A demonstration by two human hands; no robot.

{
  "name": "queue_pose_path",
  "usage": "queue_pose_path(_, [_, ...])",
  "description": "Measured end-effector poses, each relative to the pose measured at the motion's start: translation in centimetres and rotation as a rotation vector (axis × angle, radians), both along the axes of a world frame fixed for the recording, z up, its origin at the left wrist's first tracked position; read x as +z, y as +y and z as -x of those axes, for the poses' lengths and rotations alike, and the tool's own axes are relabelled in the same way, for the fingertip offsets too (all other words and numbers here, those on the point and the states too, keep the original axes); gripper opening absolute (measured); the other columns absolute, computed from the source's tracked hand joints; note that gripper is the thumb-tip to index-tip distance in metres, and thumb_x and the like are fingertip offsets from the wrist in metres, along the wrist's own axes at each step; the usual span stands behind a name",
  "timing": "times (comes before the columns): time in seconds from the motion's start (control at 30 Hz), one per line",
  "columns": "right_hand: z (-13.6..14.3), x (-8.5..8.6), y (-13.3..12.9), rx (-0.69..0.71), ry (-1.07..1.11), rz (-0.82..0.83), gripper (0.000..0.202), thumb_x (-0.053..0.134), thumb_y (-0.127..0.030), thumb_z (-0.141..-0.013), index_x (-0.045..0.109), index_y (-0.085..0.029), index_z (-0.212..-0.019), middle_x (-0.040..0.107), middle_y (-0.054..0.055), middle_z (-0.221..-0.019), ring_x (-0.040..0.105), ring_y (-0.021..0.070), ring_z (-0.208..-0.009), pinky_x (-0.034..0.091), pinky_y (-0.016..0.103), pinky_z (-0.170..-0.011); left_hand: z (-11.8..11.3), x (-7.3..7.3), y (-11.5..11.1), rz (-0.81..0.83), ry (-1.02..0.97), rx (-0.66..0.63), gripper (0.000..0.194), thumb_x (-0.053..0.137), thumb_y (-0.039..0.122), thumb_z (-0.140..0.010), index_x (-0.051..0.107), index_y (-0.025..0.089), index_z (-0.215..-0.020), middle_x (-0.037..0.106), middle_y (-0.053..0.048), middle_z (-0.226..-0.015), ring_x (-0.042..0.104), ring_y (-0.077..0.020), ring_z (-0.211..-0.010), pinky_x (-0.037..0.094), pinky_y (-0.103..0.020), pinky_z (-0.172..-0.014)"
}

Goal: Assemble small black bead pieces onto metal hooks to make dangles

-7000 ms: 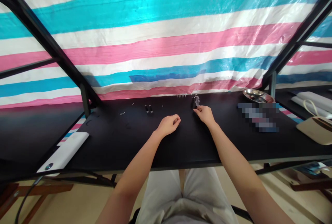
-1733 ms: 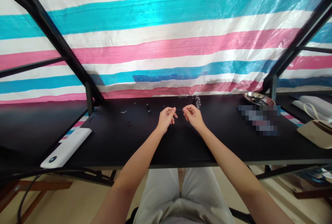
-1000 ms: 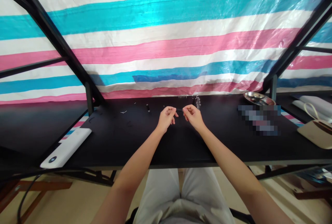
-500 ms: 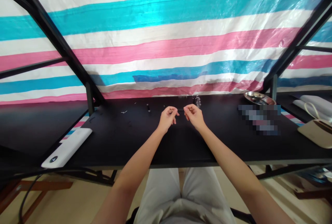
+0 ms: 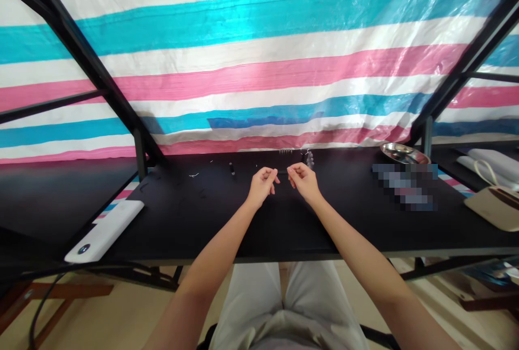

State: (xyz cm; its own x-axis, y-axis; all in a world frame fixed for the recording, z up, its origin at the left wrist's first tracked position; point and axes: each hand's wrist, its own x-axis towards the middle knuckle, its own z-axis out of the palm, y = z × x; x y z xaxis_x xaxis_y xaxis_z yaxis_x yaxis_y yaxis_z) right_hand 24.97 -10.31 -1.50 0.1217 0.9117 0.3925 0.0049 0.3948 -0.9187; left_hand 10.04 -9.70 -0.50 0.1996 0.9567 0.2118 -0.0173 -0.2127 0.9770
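My left hand [image 5: 263,184] is raised over the black table [image 5: 284,231], thumb and forefinger pinched together. Facing it, my right hand [image 5: 304,181] makes a similar pinch, with a small gap between the two hands. A faint dark, thin strand seems to span that gap, too small to make out. Just behind my right hand lies a cluster of small grey beads [image 5: 310,159]. A row of small pale pieces [image 5: 286,151] sits at the table's back edge. To the left of my left hand is a small dark cylinder [image 5: 232,169].
A white elongated device [image 5: 105,232] lies at the left, with a black cable near the front edge. At the right are a round metal tray [image 5: 405,153], a blurred patch and a beige bag [image 5: 493,208]. White thread scraps [image 5: 194,175] lie left of centre.
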Motion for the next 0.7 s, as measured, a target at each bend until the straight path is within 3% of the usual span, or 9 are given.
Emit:
queue_pose_path(0.3, [-0.11,0.07,0.17,0.002,0.062,0.008,0.031,0.060,-0.048,-0.072,0.053,-0.019,-0.076,0.052,-0.004,-0.055,0.044,0.0062,-0.039,0.035,0.020,-0.036,-0.08,0.09,0.05,-0.048,-0.034,0.012,0.028,0.058,0.039,-0.074,0.050,0.016,-0.090,0.059,0.002,-0.070,0.045,-0.0032,-0.034,0.031,-0.016,-0.034])
queue_pose_path(0.7, [-0.12,0.37,0.03,-0.012,0.060,-0.002,0.029,0.060,-0.047,-0.072,0.052,-0.019,-0.075,0.051,-0.005,-0.054,0.044,0.0064,-0.039,0.035,0.020,-0.037,-0.18,0.15,-0.02,-0.047,-0.016,0.036,0.026,0.057,0.037,-0.075,0.049,0.017,-0.089,0.059,0.002,-0.071,0.045,-0.0029,-0.034,0.032,-0.017,-0.034])
